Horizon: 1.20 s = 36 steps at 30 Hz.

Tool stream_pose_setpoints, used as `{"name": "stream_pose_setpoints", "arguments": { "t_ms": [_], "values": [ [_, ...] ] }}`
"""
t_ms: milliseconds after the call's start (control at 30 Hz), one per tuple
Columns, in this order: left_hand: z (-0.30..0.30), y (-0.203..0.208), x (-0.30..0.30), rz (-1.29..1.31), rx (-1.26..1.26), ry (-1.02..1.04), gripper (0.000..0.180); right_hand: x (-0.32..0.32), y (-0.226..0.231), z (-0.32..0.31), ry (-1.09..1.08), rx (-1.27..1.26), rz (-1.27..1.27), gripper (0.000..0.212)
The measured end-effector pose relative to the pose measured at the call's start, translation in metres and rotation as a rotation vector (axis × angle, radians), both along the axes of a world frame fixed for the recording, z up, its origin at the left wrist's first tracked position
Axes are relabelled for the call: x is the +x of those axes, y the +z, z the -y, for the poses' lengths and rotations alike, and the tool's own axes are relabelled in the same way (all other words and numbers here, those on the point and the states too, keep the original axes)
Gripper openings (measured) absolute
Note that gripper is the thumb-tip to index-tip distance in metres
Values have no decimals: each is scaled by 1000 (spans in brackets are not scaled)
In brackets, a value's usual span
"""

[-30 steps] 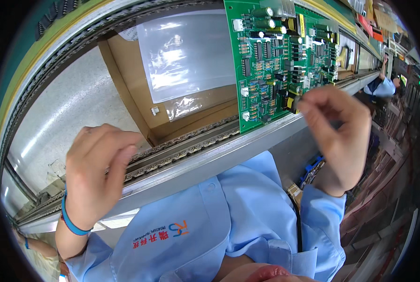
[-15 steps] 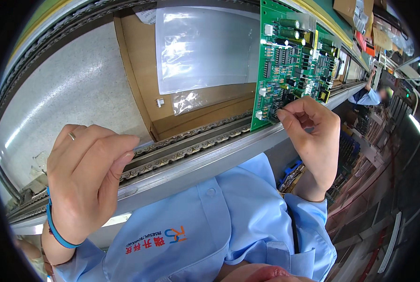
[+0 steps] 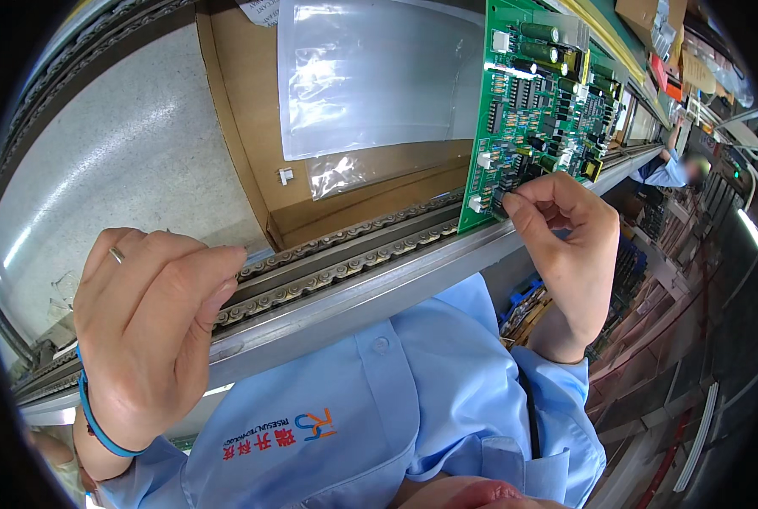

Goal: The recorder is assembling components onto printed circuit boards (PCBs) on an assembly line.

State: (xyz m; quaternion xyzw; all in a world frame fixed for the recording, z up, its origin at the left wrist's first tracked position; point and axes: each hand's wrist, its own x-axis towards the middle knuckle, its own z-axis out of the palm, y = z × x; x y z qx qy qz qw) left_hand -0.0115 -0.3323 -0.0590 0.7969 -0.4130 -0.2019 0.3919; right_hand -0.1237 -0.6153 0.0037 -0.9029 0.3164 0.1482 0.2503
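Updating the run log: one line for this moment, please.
right hand: fingertips pinched at near edge of green circuit board | left hand: curled at chain conveyor rail, empty

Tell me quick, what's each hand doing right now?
Left hand: curled by the conveyor rail; holding anything cannot be told.
Right hand: fingertips pinched at the green circuit board.

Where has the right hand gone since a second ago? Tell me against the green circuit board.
Yes, it moved. The right hand slid from the right part of the green circuit board leftwards to its near left corner, fingertips now pinching there.
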Motion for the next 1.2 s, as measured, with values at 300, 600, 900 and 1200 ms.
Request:
{"name": "stream_pose_setpoints", "arguments": {
  "t_ms": [300, 600, 900, 1200],
  "values": [
    [-5, 6, -3, 2, 47, 6, 24, 2, -1, -3, 38, 5, 8, 7],
    [-2, 0, -2, -7, 36, -4, 24, 0, -2, -4, 42, -49, 3, 7],
    [-2, 0, 1, 0, 47, -20, 24, 0, -2, -8, 66, -93, 32, 9],
    [5, -5, 3, 25, 69, 16, 17, -13, -3, 17, -88, -3, 114, 20]
  ]
}}
